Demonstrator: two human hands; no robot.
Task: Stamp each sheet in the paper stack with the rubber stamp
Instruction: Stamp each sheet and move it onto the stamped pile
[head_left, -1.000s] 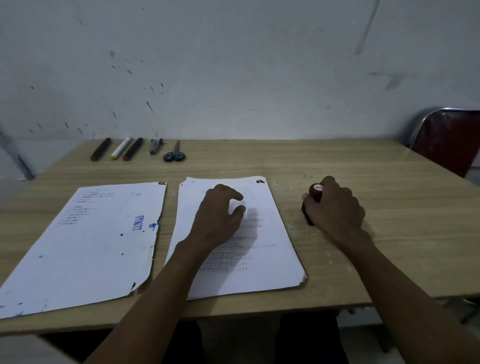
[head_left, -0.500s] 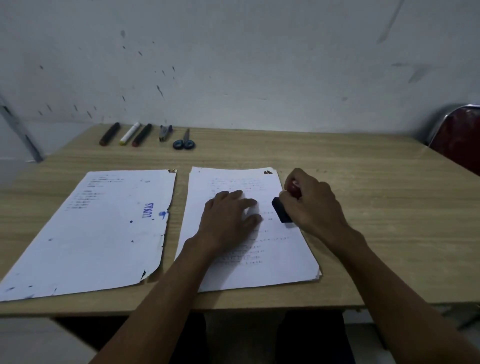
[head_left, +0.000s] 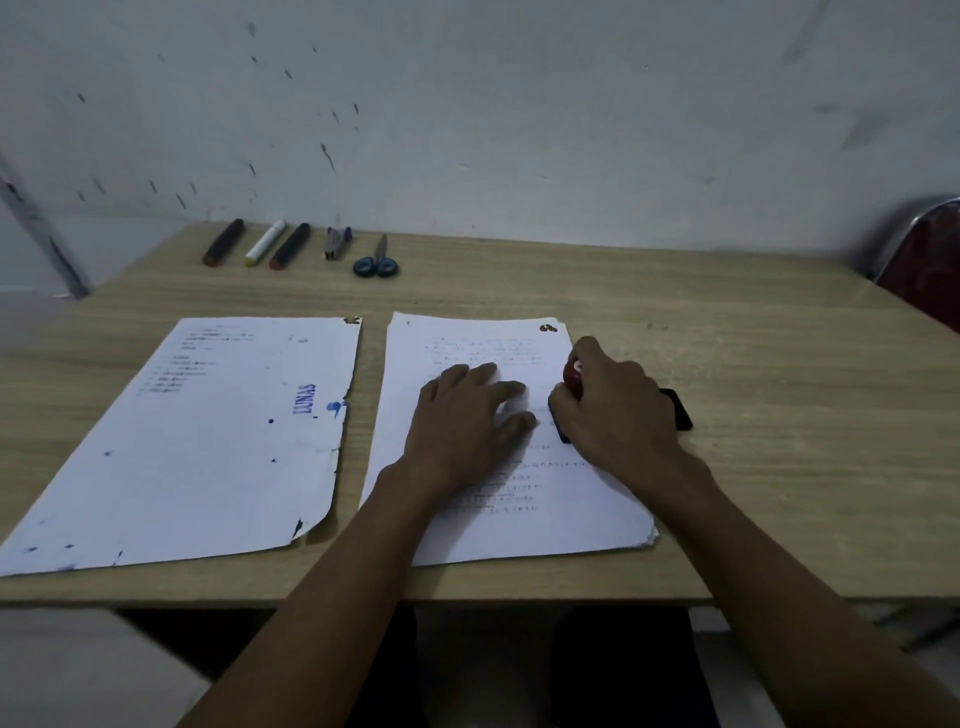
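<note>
Rubber stamp with red knob and black base (head_left: 571, 382), being pressed onto the right-hand stack of white printed sheets (head_left: 498, 530).

Right hand (head_left: 615, 410) is gripping the stamp at the stack's right edge; left hand (head_left: 467, 415) is lying flat with fingers spread, pinning the top sheet. One white sheet bearing a blue "LUNAS" mark (head_left: 197, 441) is lying apart on the wooden surface (head_left: 779, 467), judged done; the stack is remaining. No containers showing.

Along the far edge of the wooden surface (head_left: 727, 364), three markers are laid side by side: a black one (head_left: 223, 242), a white one (head_left: 265, 242) and a second black one (head_left: 289, 246). A small grey-blue item (head_left: 336, 242), not identifiable, is placed just right of them, followed by scissors (head_left: 377, 259) with blue handles. A red chair (head_left: 924, 265) is positioned at the right. A marked white wall (head_left: 519, 114) is located behind.
</note>
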